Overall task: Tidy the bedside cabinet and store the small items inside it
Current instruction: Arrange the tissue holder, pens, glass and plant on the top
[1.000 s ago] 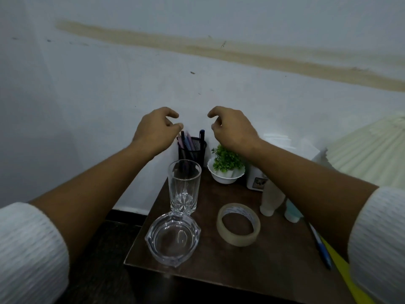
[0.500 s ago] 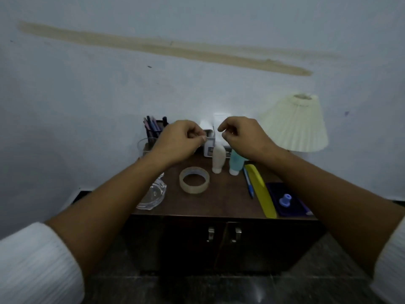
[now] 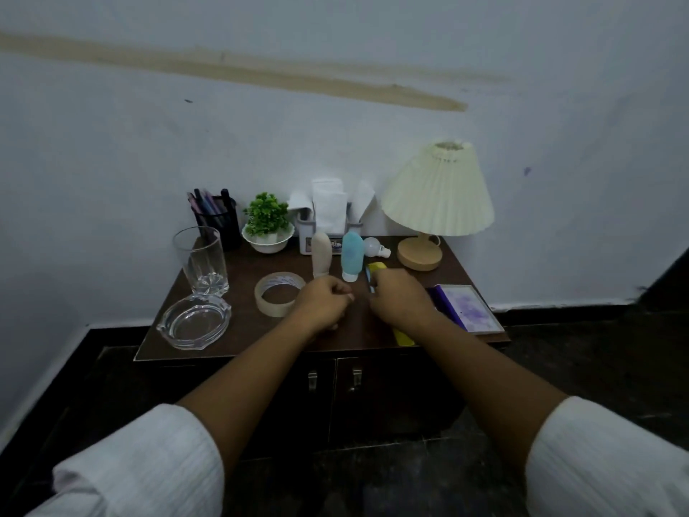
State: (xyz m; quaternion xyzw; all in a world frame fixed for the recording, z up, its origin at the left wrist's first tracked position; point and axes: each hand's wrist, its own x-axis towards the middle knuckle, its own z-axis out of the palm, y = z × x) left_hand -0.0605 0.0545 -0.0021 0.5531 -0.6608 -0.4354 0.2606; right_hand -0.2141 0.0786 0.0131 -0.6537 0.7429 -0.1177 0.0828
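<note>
Lowered, the 2 hands (image 3: pixel 323 303) (image 3: pixel 400 298) hover beside tape roll (image 3: pixel 277 297), seemingly empty.

Bare cabinet top (image 3: pixel 268 339) shows only along the front middle, where the left hand (image 3: pixel 322 304) and right hand (image 3: pixel 400 300) hang. The tape roll (image 3: pixel 268 309), glass (image 3: pixel 201 261) and glass dish (image 3: pixel 194 324) crowd the left. Two tubes (image 3: pixel 321 255), a plant (image 3: pixel 267 222), a pen holder (image 3: pixel 220 222) and a lamp (image 3: pixel 438 192) wall the back. A purple pad (image 3: pixel 466 307) blocks the right. The shut doors (image 3: pixel 373 404) below are freely reachable.
</note>
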